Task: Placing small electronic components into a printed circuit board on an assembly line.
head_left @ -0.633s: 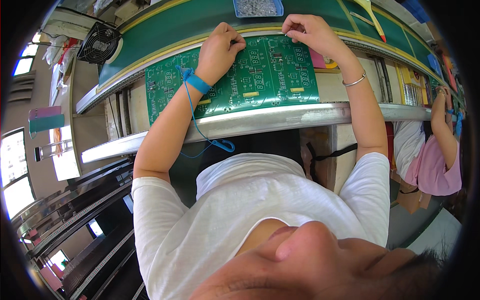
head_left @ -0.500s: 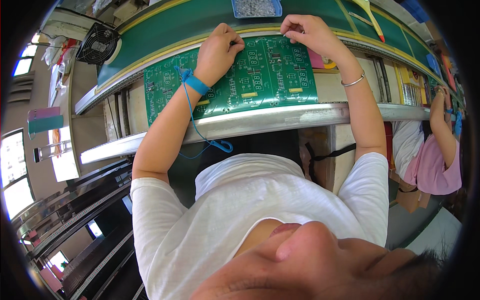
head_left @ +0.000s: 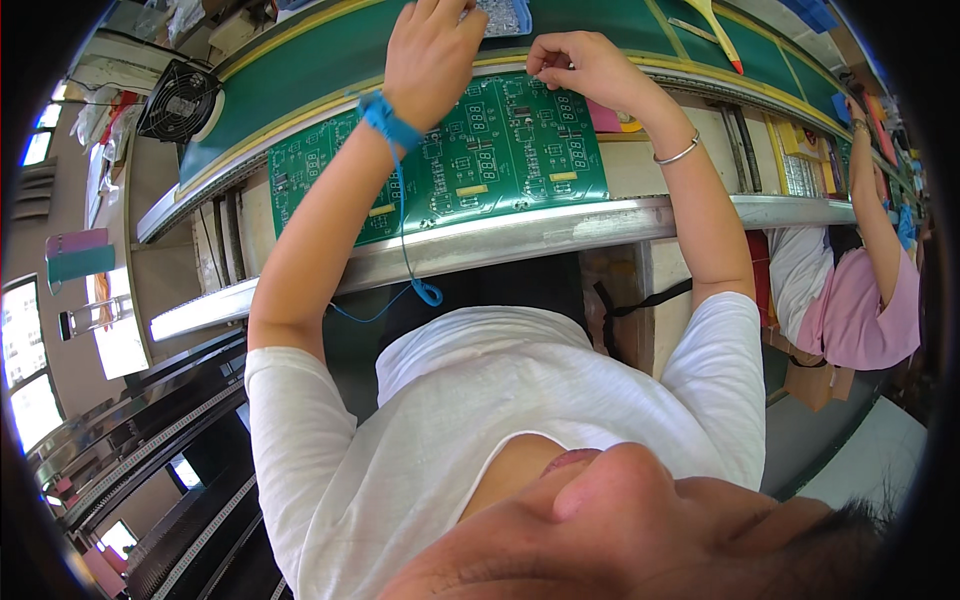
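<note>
A green circuit board (head_left: pixel 510 190) with several digit displays and small parts lies across the metal rails in front of me. My left hand (head_left: pixel 432 60), wearing a blue wrist strap (head_left: pixel 390 122) with a coiled cord, is beyond the board's far edge, beside a blue tray (head_left: pixel 521 30) of small clear parts. Its fingers stretch out, somewhat apart, their tips partly cut off by the picture's edge. Over the board's far right part, my right hand (head_left: pixel 590 72) is closed in a pinch. Whatever sits between those fingertips is too small to make out.
The near metal rail (head_left: pixel 480 232) runs between my body and the board. Behind lies a green belt (head_left: pixel 330 60) with a black fan (head_left: pixel 180 100) at left and a yellow-handled brush (head_left: pixel 722 35) at right. Another person in pink (head_left: pixel 870 310) works at far right.
My left hand has gone from above the board to the blue tray at the back. My right hand stays pinched near the board's far edge. The view has shifted slightly.
</note>
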A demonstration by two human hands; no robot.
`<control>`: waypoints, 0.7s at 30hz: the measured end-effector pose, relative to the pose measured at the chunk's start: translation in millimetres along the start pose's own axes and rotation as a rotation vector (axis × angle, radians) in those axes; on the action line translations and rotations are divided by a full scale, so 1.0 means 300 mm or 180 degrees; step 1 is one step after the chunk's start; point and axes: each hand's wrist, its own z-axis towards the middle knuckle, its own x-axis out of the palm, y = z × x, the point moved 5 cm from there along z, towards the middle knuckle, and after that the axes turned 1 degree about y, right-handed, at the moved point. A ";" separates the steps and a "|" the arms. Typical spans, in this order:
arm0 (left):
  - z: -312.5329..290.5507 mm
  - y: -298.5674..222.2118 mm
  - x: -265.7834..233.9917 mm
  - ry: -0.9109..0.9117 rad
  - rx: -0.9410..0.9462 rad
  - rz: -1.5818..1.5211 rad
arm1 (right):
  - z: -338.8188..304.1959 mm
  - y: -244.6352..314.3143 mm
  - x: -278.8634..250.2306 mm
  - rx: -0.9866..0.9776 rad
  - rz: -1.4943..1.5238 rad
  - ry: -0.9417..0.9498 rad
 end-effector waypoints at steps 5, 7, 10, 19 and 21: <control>0.083 0.062 0.141 0.0303 0.0146 0.0469 | 0.003 -0.008 0.025 -0.0284 -0.0387 -0.0091; 0.093 0.082 0.188 0.0893 0.0063 0.0349 | -0.001 0.000 0.033 -0.0336 -0.0934 -0.0097; 0.099 0.071 0.194 0.1191 0.0060 0.0503 | -0.010 0.009 0.041 -0.0363 -0.1223 -0.0114; 0.096 0.082 0.154 0.0700 -0.0410 -0.0199 | -0.006 0.010 0.054 -0.0336 -0.1203 0.0007; 0.068 0.095 0.122 0.0999 -0.0657 -0.0543 | -0.006 0.008 0.053 -0.0336 -0.1229 -0.0002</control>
